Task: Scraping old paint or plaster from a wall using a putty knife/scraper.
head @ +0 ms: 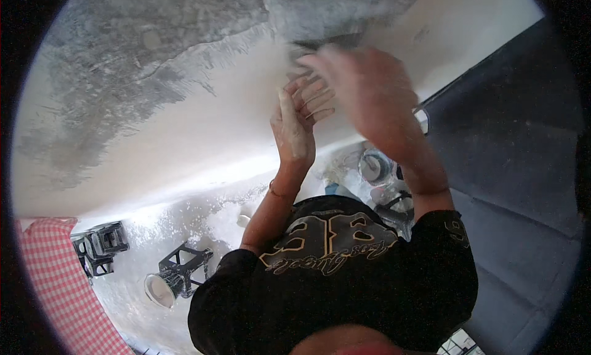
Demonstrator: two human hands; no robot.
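Note:
My left hand [298, 117] is raised before the wall, palm showing, fingers apart and slightly bent. Pale plaster-like smears coat its thumb and wrist, and I see nothing held in it. To its right, my right hand [376, 94] is raised and badly blurred. A dark blurred shape [330, 42], possibly a trowel blade, lies just past its fingers; whether the hand grips it I cannot tell. Both hands are close to a wall surface with smooth white plaster [231, 87] and a rough-edged grey area [115, 68].
Below are a white-spattered floor [134, 281], a black plastic stool [184, 262] beside a white-coated bucket [160, 290], and stacked black stools [101, 246]. Another bucket [375, 166] stands behind my right arm. Pink checked cloth [55, 272] hangs left; a dark panel [503, 101] rises right.

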